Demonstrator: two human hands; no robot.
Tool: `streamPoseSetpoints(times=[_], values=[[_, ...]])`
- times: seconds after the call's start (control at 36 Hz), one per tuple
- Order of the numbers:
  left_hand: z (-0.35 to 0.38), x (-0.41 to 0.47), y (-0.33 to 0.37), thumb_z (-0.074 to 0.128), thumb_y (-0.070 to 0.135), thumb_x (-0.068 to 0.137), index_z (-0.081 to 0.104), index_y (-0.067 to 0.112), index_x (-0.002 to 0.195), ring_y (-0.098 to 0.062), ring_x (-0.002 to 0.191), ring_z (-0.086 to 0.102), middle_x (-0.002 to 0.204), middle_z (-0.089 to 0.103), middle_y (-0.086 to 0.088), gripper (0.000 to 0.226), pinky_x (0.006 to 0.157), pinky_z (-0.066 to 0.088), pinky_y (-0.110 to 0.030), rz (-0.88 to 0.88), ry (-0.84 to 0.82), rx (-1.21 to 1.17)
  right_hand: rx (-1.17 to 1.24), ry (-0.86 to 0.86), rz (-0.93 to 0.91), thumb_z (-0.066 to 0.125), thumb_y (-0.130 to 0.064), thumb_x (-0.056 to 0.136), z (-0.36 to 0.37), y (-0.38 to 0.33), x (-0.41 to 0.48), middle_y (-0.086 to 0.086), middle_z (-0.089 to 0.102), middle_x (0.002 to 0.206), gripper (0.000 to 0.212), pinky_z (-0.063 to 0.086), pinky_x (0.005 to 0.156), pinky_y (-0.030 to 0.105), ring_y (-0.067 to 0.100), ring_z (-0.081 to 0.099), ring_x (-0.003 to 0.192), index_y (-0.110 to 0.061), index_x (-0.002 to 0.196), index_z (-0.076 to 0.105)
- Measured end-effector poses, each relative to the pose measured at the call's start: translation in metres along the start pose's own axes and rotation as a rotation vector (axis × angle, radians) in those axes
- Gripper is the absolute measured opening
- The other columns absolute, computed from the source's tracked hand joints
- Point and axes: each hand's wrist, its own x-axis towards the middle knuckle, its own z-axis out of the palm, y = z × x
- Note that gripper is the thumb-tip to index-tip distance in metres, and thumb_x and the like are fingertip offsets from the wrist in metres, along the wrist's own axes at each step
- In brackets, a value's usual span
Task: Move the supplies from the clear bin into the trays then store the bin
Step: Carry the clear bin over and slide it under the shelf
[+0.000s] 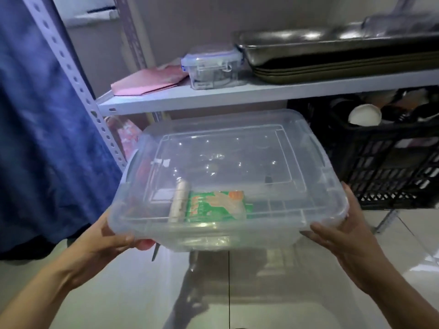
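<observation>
Below the shelf edge (237, 97), left hand (107, 243) and right hand (342, 236) grip the lidded clear bin (228, 162) at its near corners. Risk: tilting could slide the supplies (213, 205) and upset the hold.

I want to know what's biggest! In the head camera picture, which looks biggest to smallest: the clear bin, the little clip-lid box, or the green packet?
1. clear bin, though it is nearest the camera
2. little clip-lid box on the shelf, farther back
3. green packet inside the bin
The last two look close, so that order is unsure.

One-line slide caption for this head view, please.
Both hands, left and right, hold a lidded clear plastic bin of supplies before a white metal shelf bearing stacked steel trays.
</observation>
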Motion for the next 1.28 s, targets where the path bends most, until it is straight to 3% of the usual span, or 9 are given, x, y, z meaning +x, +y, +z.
streamPoseSetpoints(times=[0.14,0.25,0.42,0.56,0.78,0.97,1.08,1.17,1.28], values=[[-0.017,0.026,0.010,0.092,0.020,0.065,0.053,0.037,0.136,-0.043,0.078,0.059,0.109,0.063,-0.034,0.083,0.076,0.048,-0.053,-0.028,0.004,0.063,-0.076,-0.113,-0.050,0.077,0.000,0.077,-0.007,-0.005,0.026,-0.001,0.053,0.145,0.090,0.051,0.094,0.058,0.032,0.057,0.126,-0.039,0.147,0.035],[-0.022,0.059,0.026,0.091,0.020,0.064,0.067,0.044,0.115,-0.031,0.103,0.071,0.118,0.073,-0.003,0.061,0.075,0.061,-0.042,0.030,0.129,-0.022,-0.113,-0.077,-0.093,0.069,-0.012,0.084,0.002,-0.020,0.060,-0.003,0.057,0.140,0.073,0.056,0.086,0.054,0.026,0.062,0.121,-0.040,0.144,0.039],[-0.003,0.107,0.058,0.081,0.023,0.068,0.060,0.025,0.126,-0.007,0.090,0.072,0.120,0.068,-0.003,0.062,0.069,0.059,-0.025,0.196,0.225,-0.097,-0.185,-0.004,-0.071,0.066,-0.025,0.090,0.014,-0.046,0.121,-0.019,0.059,0.133,0.060,0.057,0.090,0.048,0.009,0.060,0.118,-0.048,0.138,0.039],[0.011,0.134,0.057,0.083,0.018,0.071,0.045,0.031,0.138,-0.018,0.121,0.061,0.131,0.064,0.001,0.078,0.087,0.058,-0.046,0.246,0.249,-0.115,-0.180,0.056,-0.016,0.065,-0.027,0.092,0.020,-0.040,0.144,-0.016,0.060,0.129,0.050,0.057,0.084,0.042,0.010,0.059,0.116,-0.050,0.131,0.043],[0.004,0.157,0.049,0.086,0.023,0.065,0.057,0.020,0.123,-0.026,0.123,0.061,0.119,0.071,-0.002,0.065,0.096,0.053,-0.045,0.217,0.177,-0.175,-0.549,0.179,-0.049,0.068,-0.038,0.088,0.019,-0.019,0.167,-0.007,0.032,0.157,0.078,0.041,0.104,0.040,0.013,0.044,0.126,-0.048,0.150,0.020],[0.013,0.180,0.052,0.082,0.031,0.074,0.058,0.027,0.123,-0.024,0.128,0.055,0.127,0.064,-0.003,0.054,0.110,0.040,-0.050,0.262,0.406,-0.098,-0.905,0.228,-0.065,0.062,-0.055,0.086,0.027,-0.021,0.188,-0.003,0.013,0.164,0.067,0.035,0.109,0.046,0.030,0.026,0.146,-0.045,0.146,0.033],[0.032,0.184,0.039,0.067,0.035,0.092,0.022,0.040,0.153,-0.027,0.149,0.016,0.166,0.003,-0.004,0.076,0.118,0.024,-0.053,0.376,0.751,0.598,-1.238,0.284,-0.126,0.054,-0.042,0.096,0.038,-0.017,0.191,0.001,0.015,0.164,0.052,0.035,0.110,0.055,0.032,0.018,0.148,-0.034,0.146,0.040],[0.033,0.187,0.022,0.045,0.040,0.101,0.010,0.032,0.158,-0.031,0.153,0.000,0.168,-0.002,-0.006,0.067,0.121,0.015,-0.053,0.469,0.674,1.172,-1.415,0.334,-0.226,0.047,-0.028,0.100,0.039,-0.012,0.192,0.001,0.030,0.160,0.048,0.039,0.105,0.053,0.027,0.019,0.148,-0.030,0.147,0.040],[0.027,0.188,0.017,0.059,0.033,0.092,-0.004,0.030,0.158,-0.032,0.153,-0.004,0.167,-0.002,-0.010,0.090,0.122,0.004,-0.048,0.435,0.688,1.417,-1.457,0.292,-0.265,0.042,-0.021,0.100,0.037,-0.005,0.193,0.001,0.018,0.164,0.054,0.044,0.099,0.049,0.030,0.032,0.142,-0.028,0.152,0.029]])
